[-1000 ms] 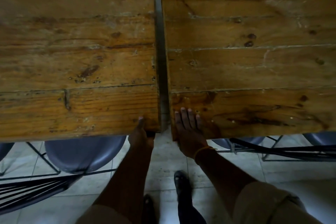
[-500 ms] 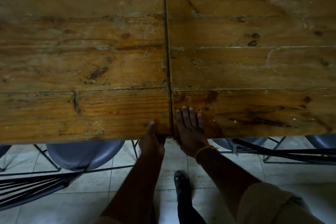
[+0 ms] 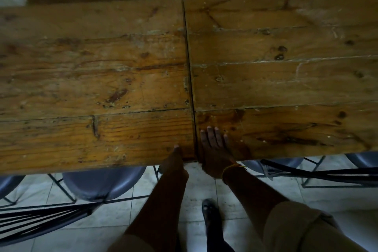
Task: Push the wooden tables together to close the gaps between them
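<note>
The left table (image 3: pixel 92 88) and right table (image 3: pixel 286 80) stand edge to edge, with only a thin dark seam (image 3: pixel 189 71) between them along the full visible depth. The left hand (image 3: pixel 176 161) grips the near corner of the left table, thumb on top and fingers apparently curled under the edge, though the underside is hidden. The right hand (image 3: pixel 214 149) lies flat and open on the right table, just beside the seam, holding nothing. This gap appears closed. To finish well, keep the right hand pressing down to anchor its table, pull the left corner inward evenly, and check that the near edges line up flush before release. Keep fingers clear of the seam.
</note>
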